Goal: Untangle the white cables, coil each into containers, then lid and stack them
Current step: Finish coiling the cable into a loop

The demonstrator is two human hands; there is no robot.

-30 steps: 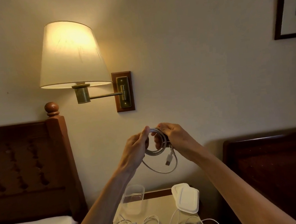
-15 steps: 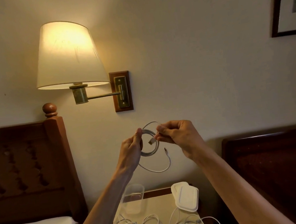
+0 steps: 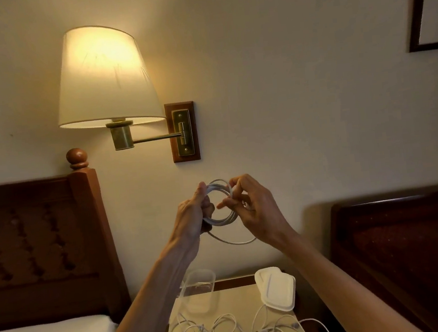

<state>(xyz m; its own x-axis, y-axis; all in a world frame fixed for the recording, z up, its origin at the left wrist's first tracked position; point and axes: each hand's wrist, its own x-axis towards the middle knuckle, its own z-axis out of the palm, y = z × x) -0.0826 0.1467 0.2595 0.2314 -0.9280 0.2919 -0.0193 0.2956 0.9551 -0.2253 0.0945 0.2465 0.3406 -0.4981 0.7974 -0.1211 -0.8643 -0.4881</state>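
Both hands are raised in front of the wall, above the nightstand (image 3: 242,298). The left hand (image 3: 193,217) grips the left side of a coiled white cable (image 3: 222,221), thumb pressed along its top. The right hand (image 3: 254,208) pinches the coil's right side, with a loose loop hanging below. On the nightstand, a clear container (image 3: 198,289) stands at the far left, white lids (image 3: 276,288) lie stacked at the far right, and tangled white cables (image 3: 240,331) sprawl along the near edge
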